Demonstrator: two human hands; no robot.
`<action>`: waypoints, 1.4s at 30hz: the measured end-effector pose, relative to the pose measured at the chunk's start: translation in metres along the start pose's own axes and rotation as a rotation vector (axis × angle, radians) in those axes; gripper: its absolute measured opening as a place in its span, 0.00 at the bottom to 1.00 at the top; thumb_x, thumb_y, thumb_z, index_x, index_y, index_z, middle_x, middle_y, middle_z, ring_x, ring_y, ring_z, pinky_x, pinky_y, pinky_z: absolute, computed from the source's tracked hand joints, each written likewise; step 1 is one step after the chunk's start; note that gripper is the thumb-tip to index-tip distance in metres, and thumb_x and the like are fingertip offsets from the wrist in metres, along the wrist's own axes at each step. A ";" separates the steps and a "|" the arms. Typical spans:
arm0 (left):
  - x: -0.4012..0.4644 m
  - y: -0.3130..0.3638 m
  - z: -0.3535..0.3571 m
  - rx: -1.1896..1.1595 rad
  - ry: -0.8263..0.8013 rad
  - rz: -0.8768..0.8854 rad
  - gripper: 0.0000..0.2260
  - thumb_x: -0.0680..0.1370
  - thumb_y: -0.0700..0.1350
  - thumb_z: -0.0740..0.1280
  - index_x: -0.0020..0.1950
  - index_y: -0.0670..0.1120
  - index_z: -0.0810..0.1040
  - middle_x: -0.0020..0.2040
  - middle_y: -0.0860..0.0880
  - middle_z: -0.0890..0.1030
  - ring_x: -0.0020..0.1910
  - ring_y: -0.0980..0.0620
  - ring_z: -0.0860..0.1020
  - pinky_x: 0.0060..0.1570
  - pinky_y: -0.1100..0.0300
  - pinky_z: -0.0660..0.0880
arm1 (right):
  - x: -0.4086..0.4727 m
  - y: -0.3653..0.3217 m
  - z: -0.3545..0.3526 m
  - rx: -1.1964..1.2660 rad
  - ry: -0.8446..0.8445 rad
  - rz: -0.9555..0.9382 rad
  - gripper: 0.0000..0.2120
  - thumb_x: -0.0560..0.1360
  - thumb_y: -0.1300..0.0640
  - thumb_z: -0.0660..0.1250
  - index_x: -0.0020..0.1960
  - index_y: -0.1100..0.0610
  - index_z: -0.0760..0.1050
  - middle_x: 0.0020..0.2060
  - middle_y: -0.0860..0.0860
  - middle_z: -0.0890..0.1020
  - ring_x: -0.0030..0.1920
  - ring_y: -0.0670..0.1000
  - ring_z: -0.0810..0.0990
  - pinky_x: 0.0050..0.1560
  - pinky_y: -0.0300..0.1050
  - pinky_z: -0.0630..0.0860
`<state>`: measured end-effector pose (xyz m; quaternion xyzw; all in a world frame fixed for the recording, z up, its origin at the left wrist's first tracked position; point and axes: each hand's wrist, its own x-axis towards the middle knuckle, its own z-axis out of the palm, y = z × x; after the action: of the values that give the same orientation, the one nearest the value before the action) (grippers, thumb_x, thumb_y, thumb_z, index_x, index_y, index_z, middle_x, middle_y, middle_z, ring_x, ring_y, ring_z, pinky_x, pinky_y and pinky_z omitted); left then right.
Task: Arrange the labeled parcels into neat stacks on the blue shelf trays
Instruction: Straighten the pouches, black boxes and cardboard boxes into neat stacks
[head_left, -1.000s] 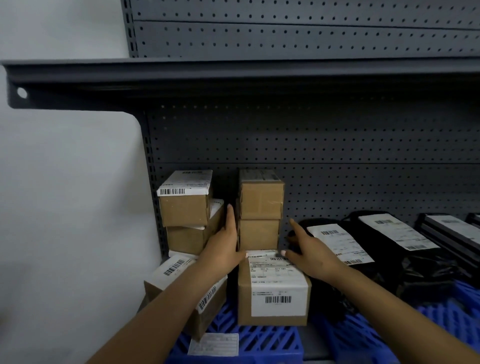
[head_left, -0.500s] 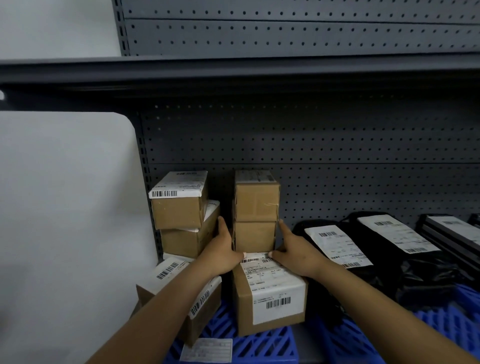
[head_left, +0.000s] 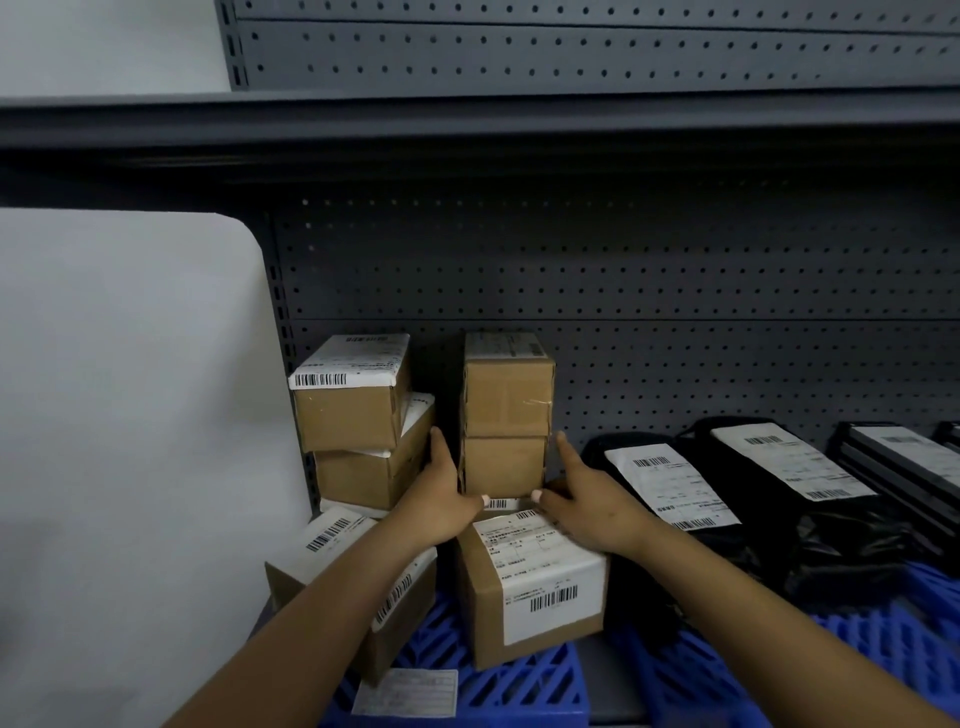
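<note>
1. Head view: left hand (head_left: 441, 506) and right hand (head_left: 584, 501) clamp the lower small box (head_left: 503, 465) from both sides, fingers straight along its side faces, thumbs at its front bottom edge. Flat-palm squeeze, no curl round it.
2. That box carries the top small box (head_left: 506, 392), loose on it. Risk: any tilt or jerk and it slides off, probably backward toward the pegboard (head_left: 675, 291).
3. Both sit on the big labeled box (head_left: 535, 582), which is skewed on the blue tray (head_left: 514, 691). Pushing the pair may drag it further off square.
4. Left neighbour stack (head_left: 363, 426) is just beside the left hand and already staggered; a knuckle bump could topple it.
5. Black bagged parcels (head_left: 727, 483) lie to the right, near the right wrist; snag risk looks low.
</note>
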<state>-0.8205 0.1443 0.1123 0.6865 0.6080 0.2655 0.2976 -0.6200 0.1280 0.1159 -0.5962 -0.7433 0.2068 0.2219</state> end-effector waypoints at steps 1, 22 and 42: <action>-0.003 0.000 -0.001 -0.004 0.001 0.001 0.49 0.76 0.49 0.69 0.73 0.51 0.27 0.74 0.43 0.64 0.62 0.46 0.74 0.59 0.55 0.73 | -0.004 0.001 -0.002 0.012 0.011 0.000 0.40 0.78 0.45 0.60 0.77 0.52 0.36 0.46 0.53 0.83 0.46 0.49 0.80 0.51 0.47 0.77; -0.088 0.008 -0.012 0.362 -0.247 0.217 0.53 0.59 0.67 0.74 0.77 0.53 0.53 0.74 0.54 0.63 0.70 0.55 0.64 0.69 0.54 0.65 | -0.098 0.017 0.010 0.064 0.047 -0.039 0.42 0.72 0.46 0.70 0.77 0.47 0.49 0.68 0.45 0.71 0.64 0.46 0.72 0.59 0.34 0.68; -0.129 0.060 -0.039 -0.111 0.364 0.568 0.38 0.71 0.58 0.71 0.75 0.60 0.54 0.73 0.64 0.56 0.72 0.61 0.59 0.70 0.57 0.62 | -0.119 -0.037 -0.049 0.382 0.545 -0.257 0.39 0.73 0.53 0.71 0.75 0.42 0.53 0.60 0.39 0.73 0.56 0.37 0.74 0.51 0.31 0.73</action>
<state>-0.8239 0.0142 0.1822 0.7526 0.4202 0.4886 0.1354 -0.5985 0.0064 0.1675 -0.4787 -0.6737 0.1456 0.5439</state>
